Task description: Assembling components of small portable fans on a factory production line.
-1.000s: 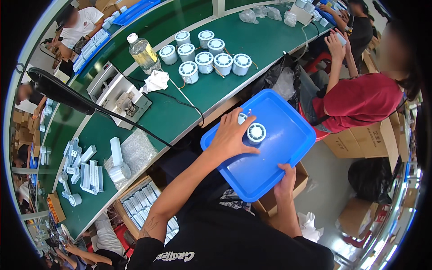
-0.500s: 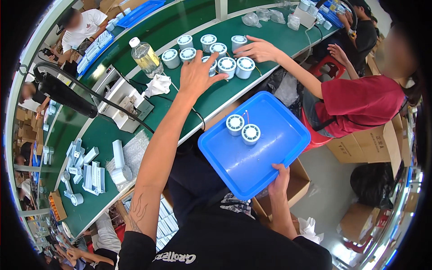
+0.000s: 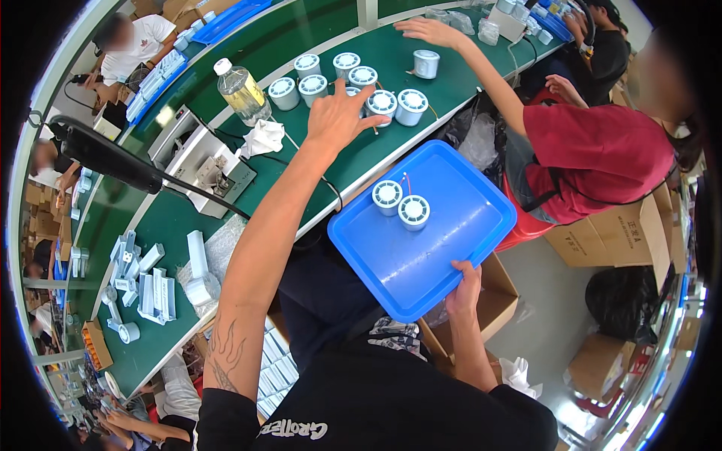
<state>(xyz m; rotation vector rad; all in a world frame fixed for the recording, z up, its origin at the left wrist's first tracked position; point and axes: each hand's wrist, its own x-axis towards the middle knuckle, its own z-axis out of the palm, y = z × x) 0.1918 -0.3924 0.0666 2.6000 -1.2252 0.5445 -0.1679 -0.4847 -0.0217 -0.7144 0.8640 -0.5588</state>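
The left hand point(image 3: 340, 114) reaches open and empty over the white cans point(image 3: 382, 103) on the green counter point(image 3: 391, 143), needing to close on one, while the right hand point(image 3: 464, 289) grips the near edge of the blue tray point(image 3: 451, 240).

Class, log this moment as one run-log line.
left hand: over white round canisters | right hand: grips blue plastic tray | tray: two canisters
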